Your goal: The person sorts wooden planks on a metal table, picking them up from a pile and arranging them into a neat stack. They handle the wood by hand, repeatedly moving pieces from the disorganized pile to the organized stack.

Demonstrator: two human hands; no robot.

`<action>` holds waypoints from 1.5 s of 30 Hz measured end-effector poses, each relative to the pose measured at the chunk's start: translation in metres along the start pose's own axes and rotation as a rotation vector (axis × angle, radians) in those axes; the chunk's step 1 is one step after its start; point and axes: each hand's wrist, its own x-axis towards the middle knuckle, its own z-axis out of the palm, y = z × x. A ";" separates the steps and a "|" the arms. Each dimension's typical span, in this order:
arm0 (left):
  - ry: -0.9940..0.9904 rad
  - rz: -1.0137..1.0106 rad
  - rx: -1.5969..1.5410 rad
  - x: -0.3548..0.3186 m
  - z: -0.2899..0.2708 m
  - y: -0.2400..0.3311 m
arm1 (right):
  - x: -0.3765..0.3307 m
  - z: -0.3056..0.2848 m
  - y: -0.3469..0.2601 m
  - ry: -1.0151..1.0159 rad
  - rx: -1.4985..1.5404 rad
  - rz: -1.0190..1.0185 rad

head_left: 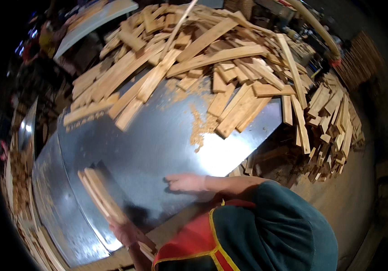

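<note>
My left hand point(125, 231) is wrapped round a small bundle of long wooden slats point(102, 194), two or more lying side by side. The slats slant up and left over the grey metal tabletop point(135, 135), and their lower ends pass beneath my hand toward my body. My right hand point(185, 182) hovers over or rests on the near part of the metal; I cannot tell which. Its fingers point left, somewhat blurred and apart, with nothing in them.
A large heap of loose wooden boards point(221, 56) covers the table's far side, with sawdust point(198, 128) in front of it. Stacked wood pieces point(334, 122) stand beyond the right edge. A white table point(97, 22) is at the far left, and a curved pipe point(315, 27) at the upper right.
</note>
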 end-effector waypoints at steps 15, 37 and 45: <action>-0.433 0.542 -0.219 0.039 0.037 0.443 | -0.107 -0.610 0.100 1.144 -0.535 0.376; -1.250 0.318 -1.346 0.086 0.178 0.748 | -0.051 -0.686 0.181 0.594 -0.185 0.296; -1.129 0.174 -1.296 0.096 0.202 0.723 | -0.015 -0.662 0.181 0.815 -0.259 0.283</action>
